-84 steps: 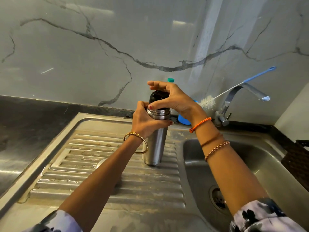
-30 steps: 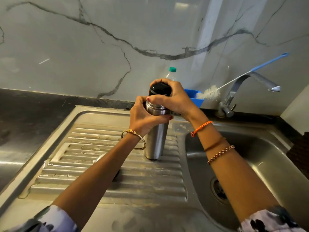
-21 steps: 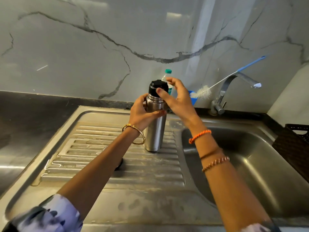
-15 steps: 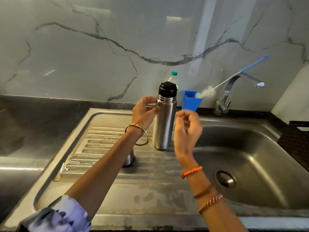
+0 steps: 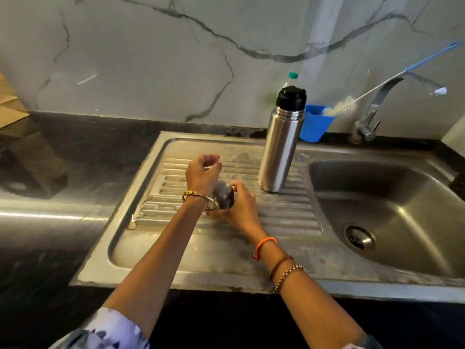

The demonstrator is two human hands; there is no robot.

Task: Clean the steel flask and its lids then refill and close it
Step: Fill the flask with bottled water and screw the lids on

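Both hands have let go of the steel flask (image 5: 280,149) since a moment ago and dropped down to the ribbed drainboard (image 5: 284,215). That flask stands upright by itself, beyond the right hand and off to its right, with the black inner lid (image 5: 291,96) seated on its neck.

Her right hand (image 5: 241,209) curls around the steel cap (image 5: 224,195), which sits mouth-down on the ridges, thumb on the far side and fingers wrapped low around its rim. Her left hand (image 5: 202,172) hovers just above and beyond the cap, its fingers loosely curled and holding nothing; the gold bangle (image 5: 200,199) on that wrist crosses in front of the cap.

Farther back, past the flask, a blue cup (image 5: 314,127) stands against the marble wall with a bottle brush (image 5: 344,108) leaning out of it, its blue handle slanting up to the right. A green-capped bottle (image 5: 292,78) peeks out behind the flask's lid. Right of both hands lies the sink basin (image 5: 402,205), with the tap (image 5: 387,96) arching over its back edge.
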